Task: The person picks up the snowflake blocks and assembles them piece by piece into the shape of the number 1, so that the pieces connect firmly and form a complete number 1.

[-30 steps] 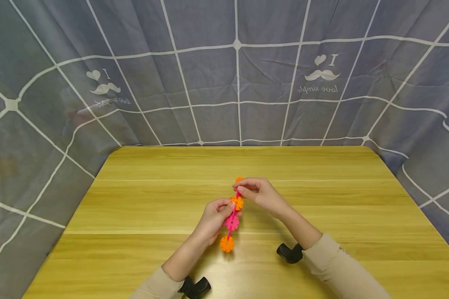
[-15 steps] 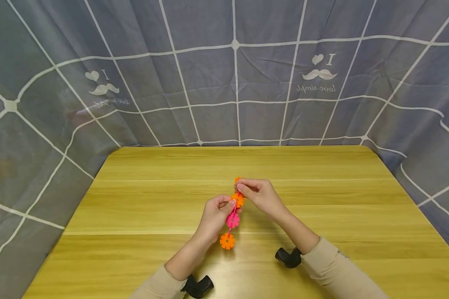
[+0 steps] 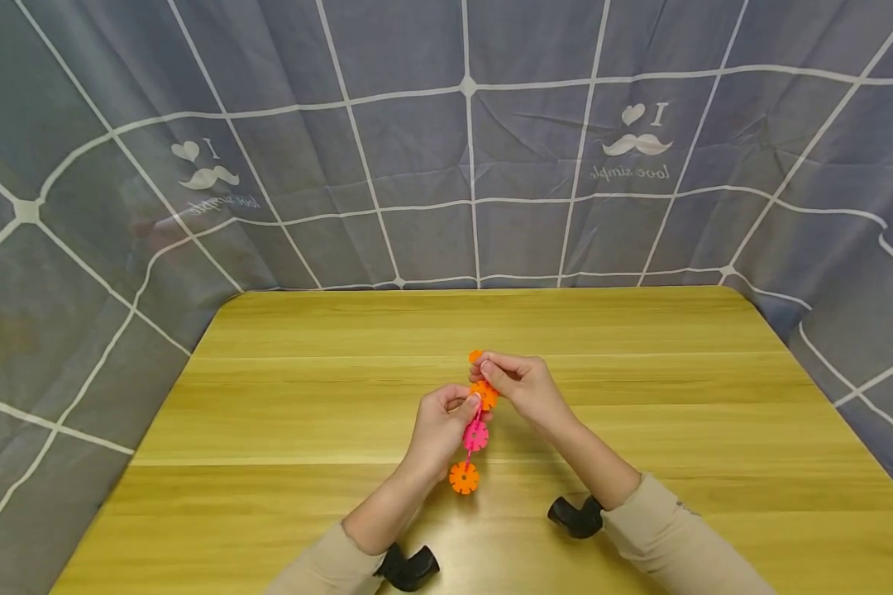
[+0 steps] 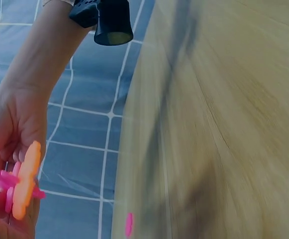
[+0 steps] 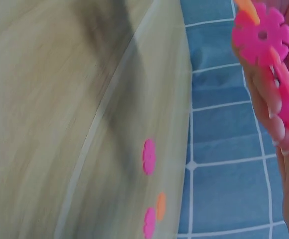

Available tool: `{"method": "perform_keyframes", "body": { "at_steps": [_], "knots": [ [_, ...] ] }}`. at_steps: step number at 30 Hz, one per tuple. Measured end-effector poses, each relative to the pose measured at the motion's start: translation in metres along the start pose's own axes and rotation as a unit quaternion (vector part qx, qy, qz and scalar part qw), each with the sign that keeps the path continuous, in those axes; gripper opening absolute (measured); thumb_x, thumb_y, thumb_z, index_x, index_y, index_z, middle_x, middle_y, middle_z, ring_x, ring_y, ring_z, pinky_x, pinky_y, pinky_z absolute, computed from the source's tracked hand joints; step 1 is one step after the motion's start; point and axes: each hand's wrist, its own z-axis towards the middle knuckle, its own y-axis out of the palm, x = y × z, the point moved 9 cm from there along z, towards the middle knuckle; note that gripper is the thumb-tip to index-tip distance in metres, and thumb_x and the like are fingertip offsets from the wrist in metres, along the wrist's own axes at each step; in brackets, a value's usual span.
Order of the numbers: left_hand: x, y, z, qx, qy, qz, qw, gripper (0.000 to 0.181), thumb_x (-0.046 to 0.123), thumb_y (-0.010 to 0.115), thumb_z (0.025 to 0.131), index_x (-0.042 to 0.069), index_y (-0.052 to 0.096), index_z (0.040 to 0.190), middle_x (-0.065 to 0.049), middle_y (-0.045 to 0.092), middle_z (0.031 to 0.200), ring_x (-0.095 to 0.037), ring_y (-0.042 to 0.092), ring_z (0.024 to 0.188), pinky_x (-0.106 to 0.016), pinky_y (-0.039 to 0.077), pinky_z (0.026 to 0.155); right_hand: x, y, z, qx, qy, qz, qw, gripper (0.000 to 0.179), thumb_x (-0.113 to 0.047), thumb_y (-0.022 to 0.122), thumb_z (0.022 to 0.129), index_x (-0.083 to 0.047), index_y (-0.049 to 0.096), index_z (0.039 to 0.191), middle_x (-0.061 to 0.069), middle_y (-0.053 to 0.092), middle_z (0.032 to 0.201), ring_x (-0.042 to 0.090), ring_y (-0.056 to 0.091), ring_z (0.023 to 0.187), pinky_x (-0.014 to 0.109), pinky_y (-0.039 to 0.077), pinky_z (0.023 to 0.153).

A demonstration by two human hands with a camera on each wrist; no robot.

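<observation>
Notched plastic flower discs, orange and pink, are slotted together into a chain held up over the table. An orange disc (image 3: pixel 465 478) hangs at its lower end, with a pink disc (image 3: pixel 477 445) above it. My left hand (image 3: pixel 437 430) pinches the chain mid-length, just below another orange disc (image 3: pixel 487 400). Higher up, the thumb and fingers of my right hand (image 3: pixel 534 395) grip the chain, and a small orange disc (image 3: pixel 475 356) pokes out past them. Large in the right wrist view, a pink disc (image 5: pixel 249 42) lies against the right hand. Fingers hide part of the chain.
Loose discs lie near the wooden table's edge: in the right wrist view, a pink one (image 5: pixel 149 157), another pink one (image 5: pixel 149 224) and an orange one (image 5: pixel 161 206). Black wrist mounts (image 3: pixel 409 568) sit by both sleeves. A grey checked curtain (image 3: pixel 417 165) surrounds the table (image 3: pixel 283 397).
Both hands and the chain have shifted slightly to the right, the left hand more so. The two hands keep their hold, and the lower orange disc has swung right along with them.
</observation>
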Motion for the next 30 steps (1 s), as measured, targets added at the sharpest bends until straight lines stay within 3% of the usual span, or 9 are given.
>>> {"method": "perform_keyframes", "body": {
  "at_steps": [8, 11, 15, 18, 22, 26, 29, 30],
  "knots": [
    [0.004, 0.001, -0.002, 0.024, 0.013, -0.008, 0.9996, 0.015, -0.003, 0.051, 0.093, -0.017, 0.056, 0.097, -0.013, 0.062, 0.083, -0.021, 0.068, 0.074, -0.021, 0.055, 0.059, 0.000, 0.001, -0.005, 0.046, -0.003, 0.104, 0.9936, 0.024, 0.003, 0.052, 0.093, 0.019, 0.056, 0.110, 0.006, 0.067, 0.091, 0.012, 0.065, 0.087, 0.027, 0.052, 0.082],
    [0.005, 0.002, -0.002, 0.022, 0.016, -0.014, 0.9995, 0.015, -0.003, 0.051, 0.093, -0.016, 0.056, 0.098, -0.013, 0.063, 0.083, -0.021, 0.068, 0.073, -0.021, 0.054, 0.057, 0.000, 0.000, -0.007, 0.058, -0.012, 0.140, 0.9884, 0.018, 0.003, 0.051, 0.093, 0.005, 0.064, 0.105, 0.002, 0.067, 0.089, 0.012, 0.065, 0.087, 0.026, 0.052, 0.083],
    [0.007, 0.005, -0.002, 0.019, 0.021, -0.018, 0.9994, 0.015, -0.002, 0.051, 0.093, -0.016, 0.057, 0.096, -0.013, 0.063, 0.080, -0.014, 0.066, 0.069, -0.021, 0.054, 0.056, 0.000, -0.002, -0.010, 0.054, -0.026, 0.163, 0.9849, 0.021, 0.001, 0.051, 0.094, -0.013, 0.068, 0.093, 0.001, 0.067, 0.087, 0.012, 0.064, 0.087, 0.024, 0.052, 0.082],
    [0.007, 0.007, -0.001, 0.020, 0.019, -0.023, 0.9994, 0.015, -0.003, 0.051, 0.093, -0.016, 0.057, 0.095, -0.012, 0.063, 0.078, -0.012, 0.065, 0.068, -0.020, 0.054, 0.057, -0.001, -0.002, -0.010, 0.036, -0.031, 0.165, 0.9852, 0.023, -0.001, 0.052, 0.094, -0.016, 0.069, 0.092, 0.001, 0.067, 0.088, 0.012, 0.063, 0.087, 0.023, 0.052, 0.082],
    [0.007, 0.010, 0.000, 0.009, 0.015, -0.033, 0.9993, 0.017, 0.000, 0.052, 0.094, -0.016, 0.056, 0.098, -0.010, 0.064, 0.076, -0.011, 0.065, 0.066, -0.019, 0.053, 0.055, 0.000, -0.005, -0.007, 0.009, -0.006, 0.163, 0.9866, 0.024, -0.003, 0.052, 0.094, -0.018, 0.070, 0.091, 0.000, 0.067, 0.090, 0.011, 0.064, 0.088, 0.024, 0.052, 0.082],
    [0.009, 0.014, 0.001, -0.027, 0.018, -0.049, 0.9983, 0.020, 0.003, 0.051, 0.095, -0.016, 0.054, 0.102, -0.008, 0.064, 0.076, -0.009, 0.064, 0.065, -0.020, 0.054, 0.055, 0.003, -0.014, -0.001, -0.027, 0.025, 0.128, 0.9910, 0.019, -0.009, 0.054, 0.095, -0.001, 0.066, 0.107, -0.001, 0.067, 0.095, 0.014, 0.063, 0.094, 0.026, 0.051, 0.084],
    [0.006, 0.015, 0.000, -0.052, 0.011, -0.043, 0.9977, 0.022, 0.005, 0.051, 0.095, -0.016, 0.054, 0.104, -0.009, 0.065, 0.079, -0.010, 0.065, 0.068, -0.020, 0.054, 0.059, 0.008, -0.017, 0.001, -0.059, 0.030, 0.091, 0.9936, 0.025, -0.012, 0.055, 0.094, 0.001, 0.063, 0.114, -0.002, 0.068, 0.099, 0.017, 0.062, 0.099, 0.028, 0.050, 0.087],
    [0.004, 0.015, -0.001, -0.060, 0.007, -0.036, 0.9976, 0.024, 0.006, 0.051, 0.095, -0.016, 0.054, 0.105, -0.012, 0.066, 0.082, -0.011, 0.066, 0.070, -0.021, 0.054, 0.061, 0.010, -0.017, 0.001, -0.069, 0.029, 0.083, 0.9938, 0.022, -0.012, 0.055, 0.094, -0.004, 0.065, 0.112, -0.003, 0.068, 0.099, 0.017, 0.062, 0.100, 0.028, 0.050, 0.087]
  ]
}}
